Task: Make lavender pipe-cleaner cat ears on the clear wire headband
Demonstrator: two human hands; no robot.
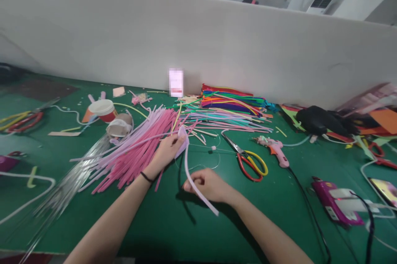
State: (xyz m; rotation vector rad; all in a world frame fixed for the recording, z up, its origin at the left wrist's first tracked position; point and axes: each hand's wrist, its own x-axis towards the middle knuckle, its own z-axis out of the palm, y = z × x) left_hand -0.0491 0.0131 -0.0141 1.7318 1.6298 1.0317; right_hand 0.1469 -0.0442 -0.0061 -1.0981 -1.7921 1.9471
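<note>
My left hand (pixel 170 148) pinches a lilac pipe cleaner piece (pixel 182 142), looped or folded at the fingertips. One long lilac pipe cleaner strand (pixel 186 160) hangs down from it and curves toward the lower right. My right hand (pixel 209 184) is closed, its fingers curled, and the strand crosses in front of them. Whether those fingers grip the strand is hidden. Beside and under my left forearm lies a bundle of pink pipe cleaners (pixel 139 152), with lilac pipe cleaners (pixel 145 123) along its left side. A thin clear wire or thread loops on the table behind my hands.
Red-and-yellow-handled pliers (pixel 245 158) and a pink glue gun (pixel 277 152) lie to the right. Multicoloured pipe cleaners (pixel 232 105) are piled at the back. Clear sticks (pixel 77 169), a paper tub (pixel 104 110) and a twine roll (pixel 119 127) are left. A purple power strip (pixel 335 202) trails cables.
</note>
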